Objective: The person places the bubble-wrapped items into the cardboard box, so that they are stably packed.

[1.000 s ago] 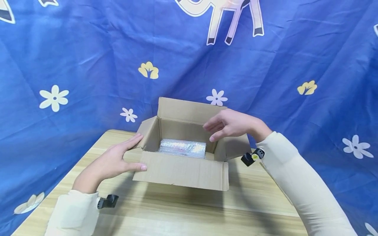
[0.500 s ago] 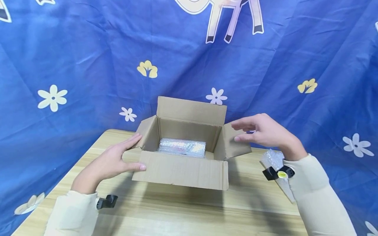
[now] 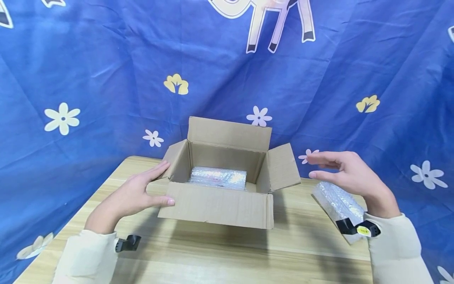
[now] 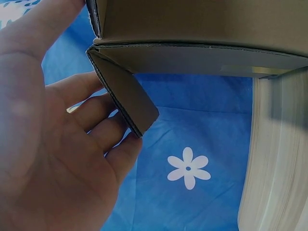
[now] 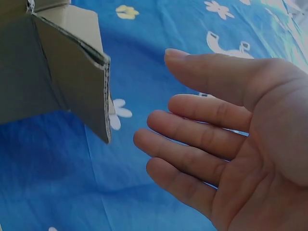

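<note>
Left hand [image 3: 133,197], spread wide, seemingly steadies the open brown cardboard box [image 3: 216,206] near the wooden table [image 3: 198,260]'s far edge (clear bubble-wrapped bundle [image 3: 218,177] inside); the next move likely calls for a soft grip from the empty, loosely parted right hand [image 3: 349,175].

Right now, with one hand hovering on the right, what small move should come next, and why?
Probably lower the right grip onto the bubble-wrapped pack on the table: it hovers near that pack, open and empty, clear of the box. The left grip touches the box's left flap and front flap, so the right one seems the freer of the two.
</note>
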### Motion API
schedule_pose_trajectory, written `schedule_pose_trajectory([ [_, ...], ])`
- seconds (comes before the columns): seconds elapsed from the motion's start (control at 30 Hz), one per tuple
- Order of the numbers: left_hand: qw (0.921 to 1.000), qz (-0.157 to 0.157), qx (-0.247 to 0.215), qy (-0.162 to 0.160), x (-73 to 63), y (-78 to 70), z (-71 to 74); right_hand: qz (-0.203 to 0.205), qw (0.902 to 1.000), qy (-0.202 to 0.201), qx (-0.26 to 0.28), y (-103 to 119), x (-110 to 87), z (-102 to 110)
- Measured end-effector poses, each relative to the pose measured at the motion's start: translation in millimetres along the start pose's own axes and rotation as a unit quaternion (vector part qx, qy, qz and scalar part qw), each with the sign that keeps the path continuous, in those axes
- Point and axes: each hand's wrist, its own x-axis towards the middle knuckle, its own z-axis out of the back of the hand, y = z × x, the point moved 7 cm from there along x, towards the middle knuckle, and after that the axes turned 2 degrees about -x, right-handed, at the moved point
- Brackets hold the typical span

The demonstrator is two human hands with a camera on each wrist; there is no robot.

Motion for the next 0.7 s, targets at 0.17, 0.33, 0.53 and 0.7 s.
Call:
schedule_pose_trajectory([
  [0.17,1.0,0.001,0.0,0.003,-0.2,-0.6,-0.2,-0.038,0.9992,-0.01,0.009,-17,-13.8,1],
  [0.33,1.0,0.0,0.001,0.002,-0.2,-0.2,-0.3,-0.082,0.9963,-0.013,0.021,-31,-26.2,1],
  [0.53,1.0,-0.001,0.002,0.001,-0.1,-0.1,-0.2,-0.098,0.9943,-0.026,0.032,-49,-39.9,-1],
  [0.7,1.0,0.0,0.003,-0.001,-0.2,0.8,-0.3,-0.129,0.9905,-0.034,0.035,-69,-54.1,-3],
])
